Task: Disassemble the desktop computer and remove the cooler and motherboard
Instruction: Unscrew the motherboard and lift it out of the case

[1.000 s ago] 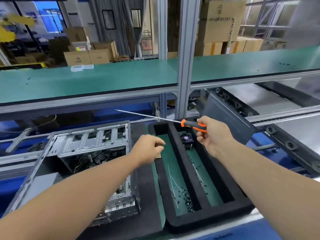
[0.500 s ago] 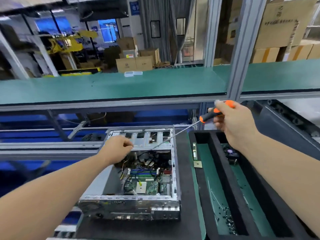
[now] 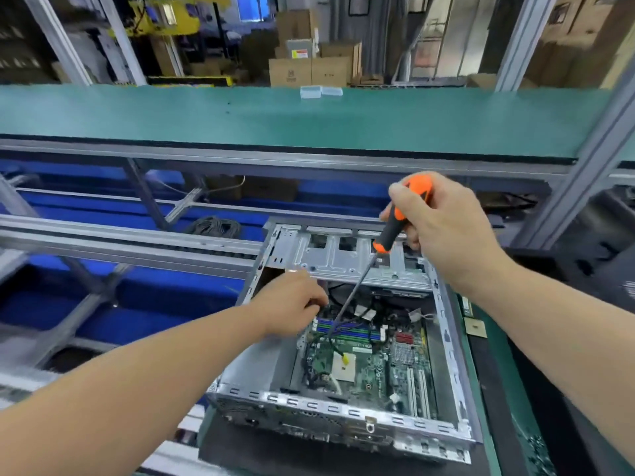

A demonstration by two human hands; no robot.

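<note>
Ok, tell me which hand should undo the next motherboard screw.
Right. The right hand already grips the screwdriver, whose shaft points down into the case over the motherboard. The left hand holds no tool and reaches among the cables.

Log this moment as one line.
right hand: grips screwdriver | tip: over motherboard | left hand: inside case

Your left hand (image 3: 292, 305) hides its own fingertips and whatever they touch; just below it the screwdriver (image 3: 395, 228) tip vanishes among cables; beneath your right hand (image 3: 443, 231) the handle's middle is covered
</note>
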